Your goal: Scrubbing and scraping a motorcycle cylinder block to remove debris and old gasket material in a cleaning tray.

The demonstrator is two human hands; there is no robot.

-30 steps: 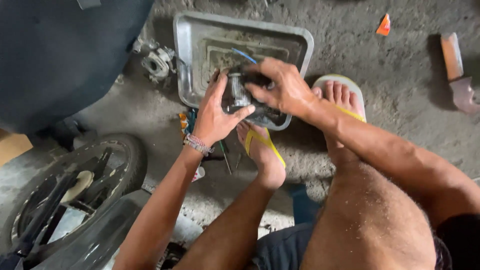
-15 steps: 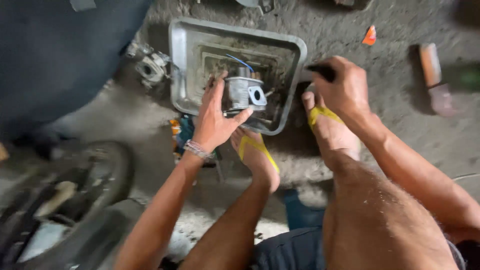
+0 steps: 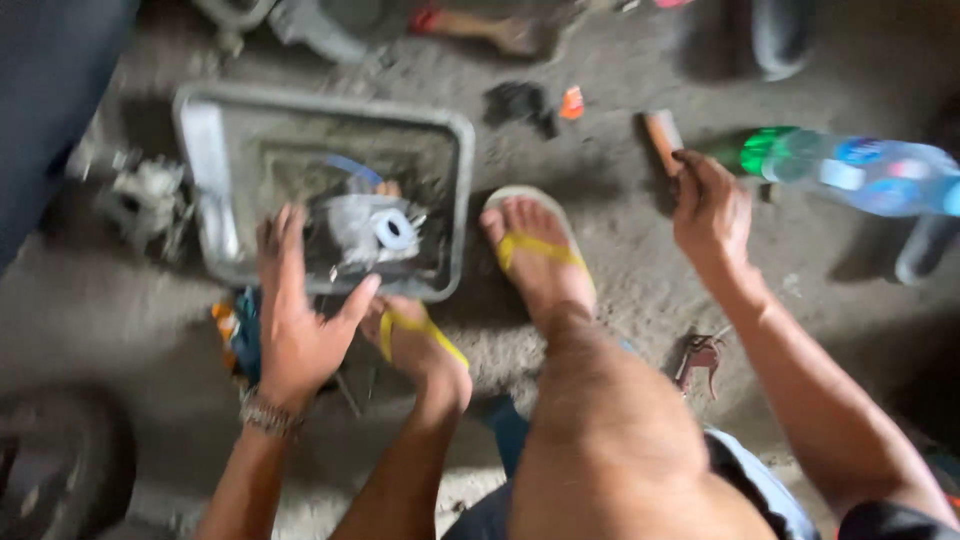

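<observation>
Grey cast-metal engine part with a round pale port on its side: sits inside the shallow rectangular grey metal tray, toward the tray's near right corner. A thin blue wire or tube curves just behind it; the blur hides where it attaches.

Handling, as a judgement: dense and rigid for its bulk, likely greasy, so slippery on its smooth faces. Edges and bosses look like the safest places to hold; best taken around the body from the left side, thumb under the near edge, keeping clear of the blue wire and the round port.

Left hand: fingers spread, palm down, lying against the part's left side and the tray's near rim, thumb angled toward the part. Touching, not clamped round it.

Right hand: well apart to the right, fingers curled loosely at a brown-handled tool on the concrete floor; whether it actually grips is unclear.

Around: feet in yellow-strapped sandals just beside the tray; clear plastic bottle with green and blue label lying at far right; red-handled pliers near the right leg.
</observation>
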